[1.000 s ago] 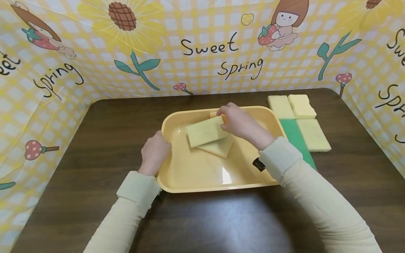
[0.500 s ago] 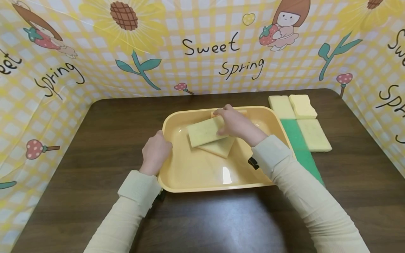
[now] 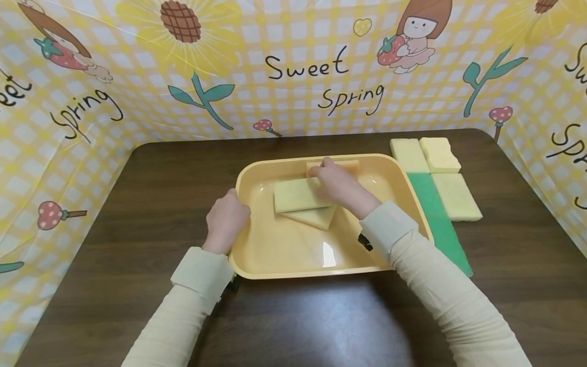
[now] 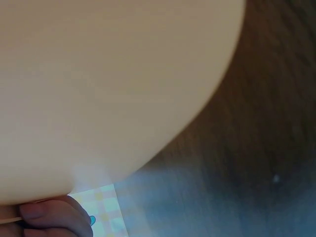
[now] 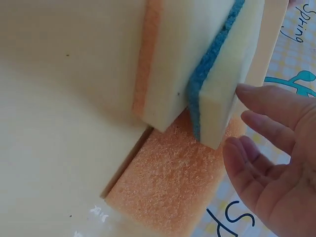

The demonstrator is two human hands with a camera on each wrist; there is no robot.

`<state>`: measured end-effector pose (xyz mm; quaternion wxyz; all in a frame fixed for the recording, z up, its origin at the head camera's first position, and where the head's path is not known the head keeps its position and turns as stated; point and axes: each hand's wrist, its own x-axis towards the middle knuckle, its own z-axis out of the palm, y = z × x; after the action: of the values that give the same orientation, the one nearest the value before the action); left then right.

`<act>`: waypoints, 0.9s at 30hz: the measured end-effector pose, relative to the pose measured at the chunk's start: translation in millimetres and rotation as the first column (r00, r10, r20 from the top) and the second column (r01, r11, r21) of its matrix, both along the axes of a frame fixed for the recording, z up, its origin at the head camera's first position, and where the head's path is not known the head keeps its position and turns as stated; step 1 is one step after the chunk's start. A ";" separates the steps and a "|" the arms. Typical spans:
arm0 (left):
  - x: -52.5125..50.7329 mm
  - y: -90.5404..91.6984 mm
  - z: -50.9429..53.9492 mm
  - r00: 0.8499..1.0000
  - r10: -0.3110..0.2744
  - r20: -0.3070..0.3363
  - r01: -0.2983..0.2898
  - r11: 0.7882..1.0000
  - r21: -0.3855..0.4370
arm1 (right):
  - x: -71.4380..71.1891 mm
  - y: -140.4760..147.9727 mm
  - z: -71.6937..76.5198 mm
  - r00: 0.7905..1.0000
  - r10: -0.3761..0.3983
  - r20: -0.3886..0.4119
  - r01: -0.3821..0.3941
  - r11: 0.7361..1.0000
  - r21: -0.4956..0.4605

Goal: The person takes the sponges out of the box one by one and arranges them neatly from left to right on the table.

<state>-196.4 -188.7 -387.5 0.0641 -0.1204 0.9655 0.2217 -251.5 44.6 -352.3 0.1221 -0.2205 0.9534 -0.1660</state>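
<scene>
My left hand (image 3: 228, 216) grips the left rim of a yellow plastic tray (image 3: 275, 270); in the left wrist view its curled fingers (image 4: 54, 217) show at the tray's edge. Inside the tray lies a pale scouring sponge with a blue layer (image 5: 217, 64), overlapping a pale sponge with an orange layer (image 5: 158, 89). At the blue-layered sponge's right end is my right hand (image 3: 337, 186). The thumb (image 5: 256, 96) touches its pale face, and the other fingers lie loosely bent beside its corner, not wrapped round it. Another sponge, orange side showing (image 5: 168, 173), lies by the tray's far wall.
Right of the tray, on the dark wooden table (image 3: 151, 214), several pale sponges (image 3: 456, 196) lie side by side with green pieces (image 3: 442, 229). One sponge at the back has a wavy edge (image 3: 440, 153). A patterned yellow cloth (image 3: 293, 112) stands around the table.
The blue-layered sponge has turned so its long edges lie more level. My right hand has shifted slightly left and toward me. My left hand stays on the tray rim.
</scene>
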 end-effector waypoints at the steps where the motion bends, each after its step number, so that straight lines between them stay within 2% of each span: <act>1: 0.0 -0.2 -0.1 1.000 0.000 0.003 0.000 1.000 0.001 | 0.8 -0.3 -0.3 1.000 0.008 -0.006 -0.008 1.000 0.002; 4: 0.3 -0.3 0.1 1.000 0.002 0.010 -0.003 1.000 0.004 | 0.4 -1.6 -1.2 0.998 0.043 -0.042 -0.042 0.999 0.022; 10: 0.5 0.4 0.6 1.000 0.002 0.013 -0.003 1.000 0.004 | -2.7 -2.8 -5.5 0.996 0.092 -0.020 -0.091 0.995 0.030; 20: 0.6 0.5 0.6 1.000 0.002 0.006 -0.002 1.000 -0.002 | -3.2 -4.8 -9.6 0.995 0.101 0.016 -0.101 0.995 -0.001; 27: 0.8 0.8 0.9 1.000 0.002 0.009 -0.002 1.000 -0.003 | -2.0 -8.1 -9.1 0.994 0.095 0.061 -0.097 0.994 0.039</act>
<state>-195.6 -187.9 -386.6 0.0681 -0.1223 0.9655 0.2197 -253.5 36.5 -361.4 0.1626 -0.2586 0.9409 -0.1465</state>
